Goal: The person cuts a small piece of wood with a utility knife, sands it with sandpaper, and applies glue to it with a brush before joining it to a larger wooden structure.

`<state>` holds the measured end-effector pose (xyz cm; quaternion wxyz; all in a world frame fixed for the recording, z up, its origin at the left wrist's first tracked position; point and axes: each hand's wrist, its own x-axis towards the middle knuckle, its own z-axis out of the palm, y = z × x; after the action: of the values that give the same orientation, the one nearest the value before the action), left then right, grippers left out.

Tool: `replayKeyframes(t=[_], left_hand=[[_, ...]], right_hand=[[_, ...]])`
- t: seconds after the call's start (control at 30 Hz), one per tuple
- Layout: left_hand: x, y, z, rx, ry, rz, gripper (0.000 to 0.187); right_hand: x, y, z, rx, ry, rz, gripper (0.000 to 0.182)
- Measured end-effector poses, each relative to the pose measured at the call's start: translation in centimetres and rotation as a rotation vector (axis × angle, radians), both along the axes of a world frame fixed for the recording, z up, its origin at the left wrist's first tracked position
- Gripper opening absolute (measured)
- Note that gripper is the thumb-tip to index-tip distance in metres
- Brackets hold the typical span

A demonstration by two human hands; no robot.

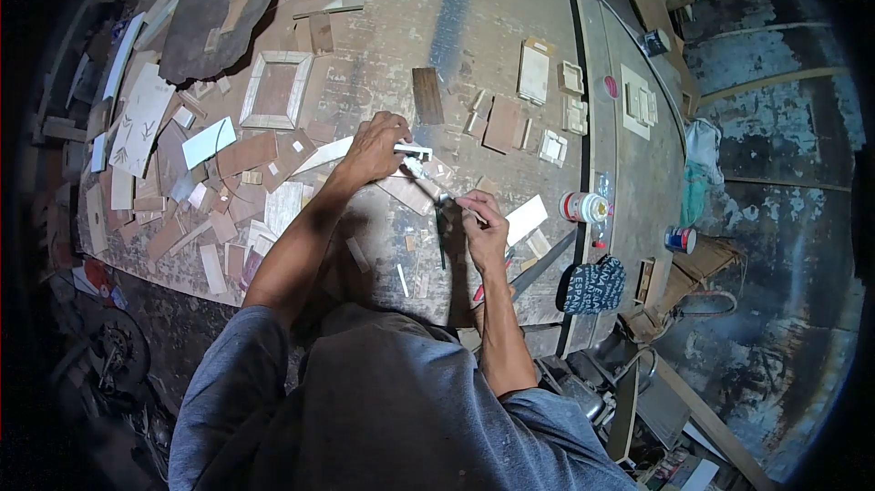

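My left hand (374, 148) is closed round one end of a small white piece (416, 151) near the middle of the wooden workbench (378, 35). To its lower right, my right hand (483, 218) is closed with fingers pinched; what they hold is too small to make out. Between the two hands lies a white clump (415, 166) with a dark thin shape running toward the right fingers. A dark brown wood piece (427, 96) lies just above the hands. A white rectangular piece (527, 220) is right beside my right hand.
Wood scraps (246, 154) and a wooden frame (276, 90) cover the left side. Small assembled pieces (534, 72) lie at right. A white-and-red jar (583, 207), a saw blade (544, 261) and a patterned dark cloth item (594, 286) are on the near right.
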<state>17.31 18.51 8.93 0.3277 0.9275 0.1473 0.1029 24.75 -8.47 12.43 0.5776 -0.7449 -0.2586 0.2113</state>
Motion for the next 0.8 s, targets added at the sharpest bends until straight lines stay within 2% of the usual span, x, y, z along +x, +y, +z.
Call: replayKeyframes(t=[0.13, 0.27, 0.37, 0.6, 0.8], left_hand=[[-0.2, 0.1, 1.0, -0.001, 0.087, -0.027, 0.039], [-0.4, 0.0, 1.4, -0.013, 0.079, -0.029, 0.041], [-0.5, 0.0, 2.1, -0.023, 0.091, -0.029, 0.042], [-0.5, 0.1, 2.3, -0.026, 0.123, -0.027, 0.044], [-0.5, 0.1, 1.9, -0.025, 0.103, -0.037, 0.043]], right_hand=[[-0.1, -0.4, 0.5, 0.001, 0.032, -0.024, 0.025], [1.4, -1.6, -0.8, 0.065, 0.022, -0.109, 0.022], [2.2, -2.3, -1.3, 0.088, 0.144, -0.205, 0.021], [2.0, -2.2, 0.1, 0.006, 0.148, -0.084, 0.022], [2.5, -2.0, -0.8, 0.001, 0.18, -0.107, 0.021]])
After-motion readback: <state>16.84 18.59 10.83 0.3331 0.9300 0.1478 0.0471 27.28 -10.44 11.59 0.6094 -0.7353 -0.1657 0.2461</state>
